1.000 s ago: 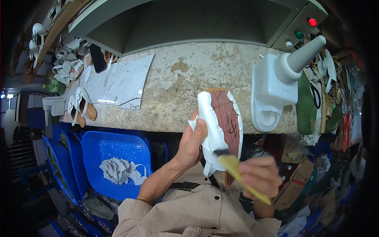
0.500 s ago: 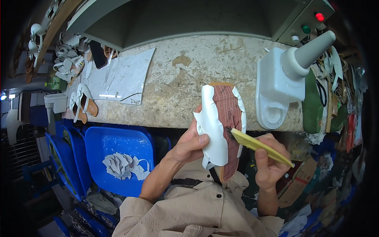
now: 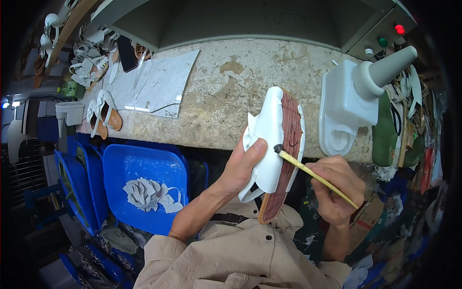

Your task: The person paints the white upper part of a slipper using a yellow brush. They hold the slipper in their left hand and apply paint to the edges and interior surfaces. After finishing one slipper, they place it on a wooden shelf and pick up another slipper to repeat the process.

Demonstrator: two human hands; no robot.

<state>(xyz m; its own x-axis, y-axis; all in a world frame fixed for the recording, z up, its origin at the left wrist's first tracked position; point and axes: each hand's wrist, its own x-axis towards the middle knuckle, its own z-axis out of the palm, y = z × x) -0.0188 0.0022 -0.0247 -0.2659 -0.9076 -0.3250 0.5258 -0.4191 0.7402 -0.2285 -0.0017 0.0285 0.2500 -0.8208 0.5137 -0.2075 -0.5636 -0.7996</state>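
Observation:
My left hand (image 3: pixel 240 166) is closed on an unfinished sandal, its thumb pressed on the white upper (image 3: pixel 269 137). The sandal's reddish-brown, grid-lined underside (image 3: pixel 291 126) faces up and to the right, with white edging along its right side. A white strap loop hangs at its lower left. Between the fingers and thumb of my right hand (image 3: pixel 339 188) is a flat yellow-handled brush (image 3: pixel 317 177), seen edge-on. Its dark bristles lie at or just over the white upper beside the underside; whether they touch it, I cannot tell.
A white pot with a grey cone (image 3: pixel 346 106) stands on the worn bench (image 3: pixel 231 111) at right. Two white-strapped sandals (image 3: pixel 106 113) and a clear sheet (image 3: pixel 159 79) lie left. Below, a blue chair (image 3: pixel 144 161) bears white pieces (image 3: pixel 147 193). A grey hood (image 3: pixel 250 29) closes the back.
The sandal has rolled and tilted, its toe leaning right, so more white upper and less underside shows. The brush has turned from its broad face to its edge, and its bristles are now over the upper.

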